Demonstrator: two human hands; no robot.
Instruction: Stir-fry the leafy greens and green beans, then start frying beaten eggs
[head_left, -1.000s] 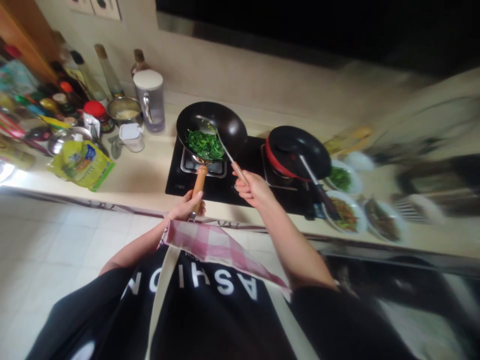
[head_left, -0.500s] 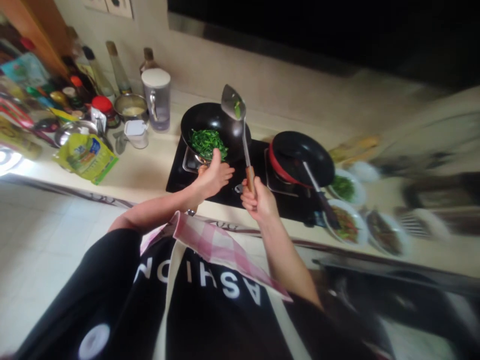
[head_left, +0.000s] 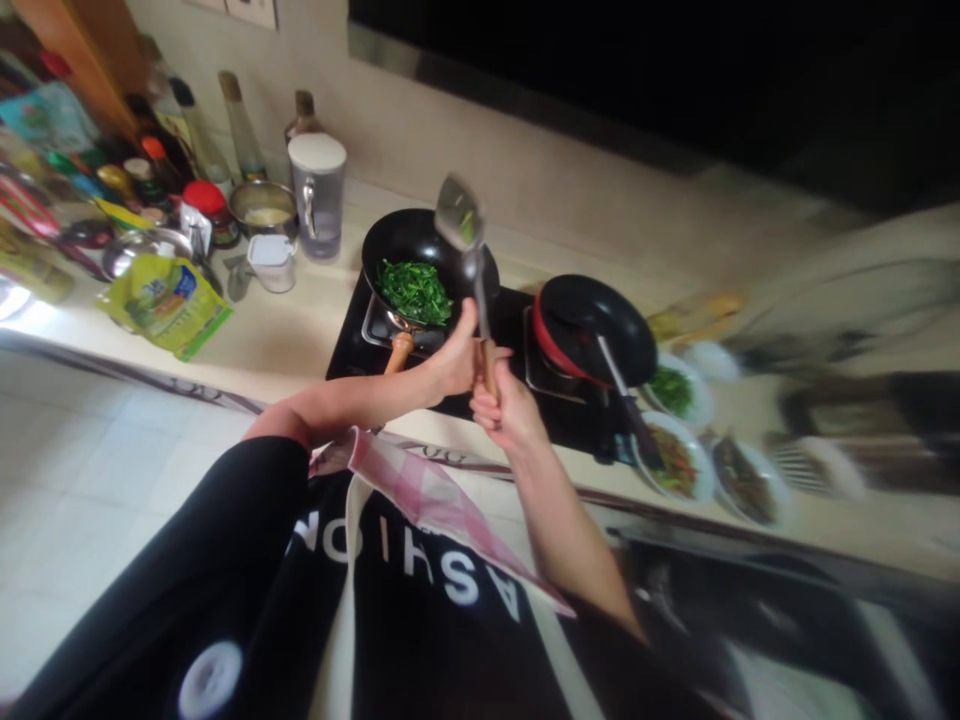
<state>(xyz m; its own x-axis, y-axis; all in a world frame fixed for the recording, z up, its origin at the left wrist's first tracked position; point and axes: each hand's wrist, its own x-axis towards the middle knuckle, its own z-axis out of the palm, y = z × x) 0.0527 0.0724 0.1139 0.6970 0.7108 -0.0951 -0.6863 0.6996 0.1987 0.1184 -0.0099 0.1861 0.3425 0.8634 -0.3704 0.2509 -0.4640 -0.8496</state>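
Note:
My right hand (head_left: 510, 405) is wrapped round the wooden handle of a metal wok spatula (head_left: 481, 290), held upright over the stove's front. A few bits of green leaf cling to the blade, which is slightly blurred. My left hand (head_left: 456, 362) is at the spatula's handle, thumb up and fingers stretched out behind it; whether it touches the handle I cannot tell. Behind my hands a black wok (head_left: 390, 237) with a wooden handle sits on the left burner. Chopped leafy greens (head_left: 415, 292) lie in it.
On the right burner stands a red pan (head_left: 551, 340) with a dark-handled utensil (head_left: 626, 390) in it. Plates of food (head_left: 709, 475) are to the right. A lidded pitcher (head_left: 319, 200), a yellow-green bag (head_left: 169, 305), bottles and bowls crowd the left counter.
My left hand has moved right, from beside the wok's handle to the spatula's handle. The spatula has shifted slightly left and the view has turned a little.

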